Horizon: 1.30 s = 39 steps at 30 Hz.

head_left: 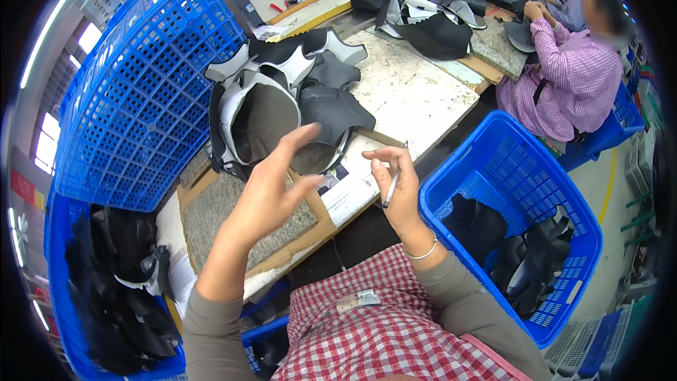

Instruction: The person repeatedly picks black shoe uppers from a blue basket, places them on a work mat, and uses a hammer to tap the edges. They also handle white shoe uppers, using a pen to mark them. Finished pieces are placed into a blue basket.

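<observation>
My left hand is raised over the near edge of the worktable, thumb and fingers apart, with nothing in it. Just beyond it lies a pile of black and grey shoe uppers, some with white lining showing. My right hand is closed around a slim pen, which sticks out at both ends of the grip. Under the left hand is a grey textured board with a brown border. A printed paper sheet lies between the two hands on the table.
Blue crates flank me: one tilted at left above another holding dark pieces, and one at right with more dark pieces. Farther back, a heap of black parts covers the table. A co-worker in a pink checked shirt sits at right.
</observation>
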Available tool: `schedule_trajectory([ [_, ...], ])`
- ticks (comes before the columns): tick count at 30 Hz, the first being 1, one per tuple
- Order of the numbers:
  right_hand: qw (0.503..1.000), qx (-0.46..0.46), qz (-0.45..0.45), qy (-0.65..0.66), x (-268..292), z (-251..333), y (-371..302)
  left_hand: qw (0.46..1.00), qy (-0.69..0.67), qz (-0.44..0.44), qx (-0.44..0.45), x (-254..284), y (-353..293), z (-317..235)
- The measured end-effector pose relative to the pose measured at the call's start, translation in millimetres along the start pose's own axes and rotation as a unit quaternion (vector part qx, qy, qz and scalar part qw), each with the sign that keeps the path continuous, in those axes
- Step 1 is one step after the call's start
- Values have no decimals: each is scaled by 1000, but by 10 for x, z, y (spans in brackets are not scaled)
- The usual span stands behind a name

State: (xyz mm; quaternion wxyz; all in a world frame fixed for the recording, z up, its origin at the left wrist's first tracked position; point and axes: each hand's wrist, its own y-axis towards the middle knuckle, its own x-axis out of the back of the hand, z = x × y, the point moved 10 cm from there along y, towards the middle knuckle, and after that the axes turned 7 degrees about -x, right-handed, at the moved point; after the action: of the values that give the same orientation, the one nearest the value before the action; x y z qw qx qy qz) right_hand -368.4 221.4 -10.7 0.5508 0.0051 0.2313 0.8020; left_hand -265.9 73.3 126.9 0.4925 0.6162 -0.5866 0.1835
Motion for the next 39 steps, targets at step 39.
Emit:
schedule_trajectory([
  [39,986,-6,119,-120,-812,324,-881,927,-359,-70,-86,364,-758,-2038],
])
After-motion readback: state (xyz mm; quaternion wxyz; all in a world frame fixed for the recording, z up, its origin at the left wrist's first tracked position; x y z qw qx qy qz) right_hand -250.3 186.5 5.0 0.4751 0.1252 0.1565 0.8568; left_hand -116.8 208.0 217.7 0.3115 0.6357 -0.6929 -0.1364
